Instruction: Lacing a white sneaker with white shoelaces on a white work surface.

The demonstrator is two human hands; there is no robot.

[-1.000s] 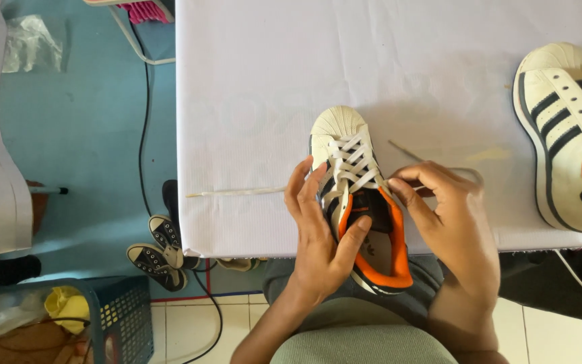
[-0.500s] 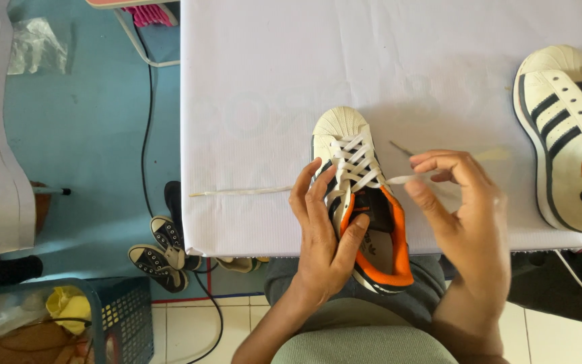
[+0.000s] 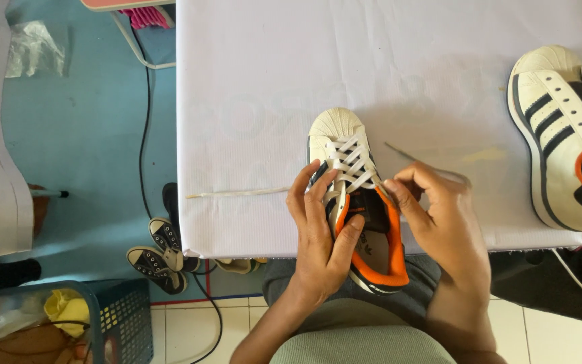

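Sneaker (image 3: 355, 195): white, shell toe, dark side stripes, orange lining; lies near the front edge of the white table (image 3: 250, 87), toe pointing away from the person, heel overhanging the edge toward the lap. Shoelace (image 3: 348, 162): flat, white, criss-crossed through the upper eyelets; one loose end (image 3: 237, 193) trails left across the table, the other tip (image 3: 399, 151) shows just beyond the right fingers. Left hand (image 3: 318, 236): cups the sneaker's left side, fingers spread over the laces, thumb pressed on the tongue. Right hand (image 3: 439, 222): sits just right of the eyelets, thumb and fingertips pressed together, pinching the lace close to the shoe. Risks, as judged: the overhanging heel could tip off the edge if the left hand eases; a hard pull on the pinched end could draw the loose left end short or out of its eyelet; the flat lace could twist in the crossings. Second sneaker (image 3: 564, 135): matching, at the table's right side, well apart. Floor at left: a pair of black canvas shoes (image 3: 159, 253), a blue basket (image 3: 126, 317), a dark cable (image 3: 144, 121).
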